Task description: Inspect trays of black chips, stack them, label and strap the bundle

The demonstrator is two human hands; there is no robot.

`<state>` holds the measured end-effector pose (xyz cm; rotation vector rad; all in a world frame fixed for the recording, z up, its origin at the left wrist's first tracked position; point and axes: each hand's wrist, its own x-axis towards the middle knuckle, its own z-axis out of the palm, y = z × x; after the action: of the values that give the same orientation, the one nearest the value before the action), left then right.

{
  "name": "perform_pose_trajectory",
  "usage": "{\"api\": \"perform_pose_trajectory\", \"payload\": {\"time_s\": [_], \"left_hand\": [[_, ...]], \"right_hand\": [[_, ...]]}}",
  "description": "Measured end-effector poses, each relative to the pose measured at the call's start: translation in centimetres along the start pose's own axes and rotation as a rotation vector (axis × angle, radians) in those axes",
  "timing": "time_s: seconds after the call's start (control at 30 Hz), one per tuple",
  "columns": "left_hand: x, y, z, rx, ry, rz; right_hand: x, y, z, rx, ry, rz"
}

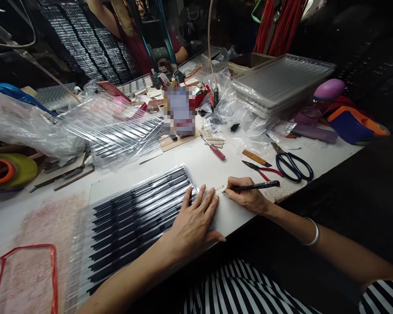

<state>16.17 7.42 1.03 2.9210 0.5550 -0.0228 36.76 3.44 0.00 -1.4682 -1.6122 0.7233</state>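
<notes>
My right hand [247, 195] is closed around a black pen [260, 186], its tip touching the white tabletop [231, 218] beside small handwritten marks. Flat and with fingers spread, my left hand [194, 218] rests over the right edge of a clear plastic tray [80, 244] and partly on the tabletop. Rows of long black strips [134, 218] lie in that tray. The left palm and forearm hide part of the tray's near side.
Scissors [291, 165], red-handled pliers [260, 168], an orange-handled cutter [255, 158] and a screwdriver [216, 150] lie ahead. Clear trays [281, 83] are stacked at back right, empty-looking clear trays [118, 131] at left. A tape roll [22, 170] sits far left. Another person's arm [103, 15] shows behind.
</notes>
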Motion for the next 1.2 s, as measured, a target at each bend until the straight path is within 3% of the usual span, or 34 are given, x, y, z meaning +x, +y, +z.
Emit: {"api": "perform_pose_trajectory", "payload": {"time_s": [0.2, 0.37, 0.6, 1.07, 1.2], "left_hand": [[0.0, 0.0, -0.1, 0.005, -0.012, -0.004], [0.0, 0.0, 0.1, 0.002, -0.001, -0.006], [0.0, 0.0, 0.2, -0.010, 0.021, -0.001], [0.0, 0.1, 0.1, 0.003, 0.026, -0.003], [0.0, 0.1, 0.2, 0.016, 0.036, -0.004]], "right_hand": [[0.1, 0.0, -0.3, 0.032, -0.004, 0.024], [0.4, 0.0, -1.4, 0.223, 0.011, 0.184], [0.1, 0.2, -1.2, 0.020, -0.002, 0.023], [0.2, 0.2, -1.0, -0.030, -0.038, -0.015], [0.1, 0.3, -1.0, -0.064, 0.007, -0.018]]}}
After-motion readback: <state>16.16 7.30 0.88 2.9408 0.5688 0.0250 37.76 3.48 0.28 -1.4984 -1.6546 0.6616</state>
